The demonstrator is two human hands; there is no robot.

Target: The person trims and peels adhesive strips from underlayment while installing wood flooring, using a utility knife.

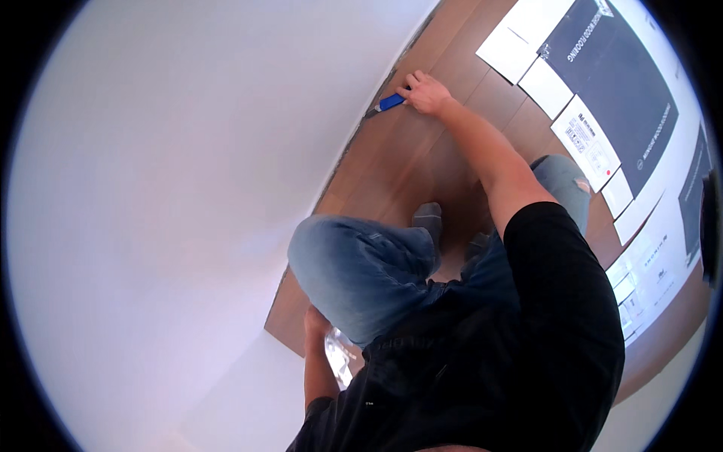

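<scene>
My right hand point(426, 93) is stretched far forward, its fingers closed around a blue-handled tool point(391, 101) with a grey blade-like tip. That tip meets the gap at the foot of the white wall point(188, 135), where the wood floor point(361, 177) ends. I cannot make out whether it is a knife or a scraper. Low on the left, my left hand point(316, 322) is beside my bent knee point(324, 252). The knee hides its fingers. A shiny white and silver package point(340, 358) shows just right of that forearm.
On the right, flattened white and dark grey cardboard boxes point(614, 87) cover part of the floor. A narrow dark gap runs along the wall's foot. My crossed legs and socked feet point(428, 220) take up the middle. A dark object point(709, 230) stands at the far right rim.
</scene>
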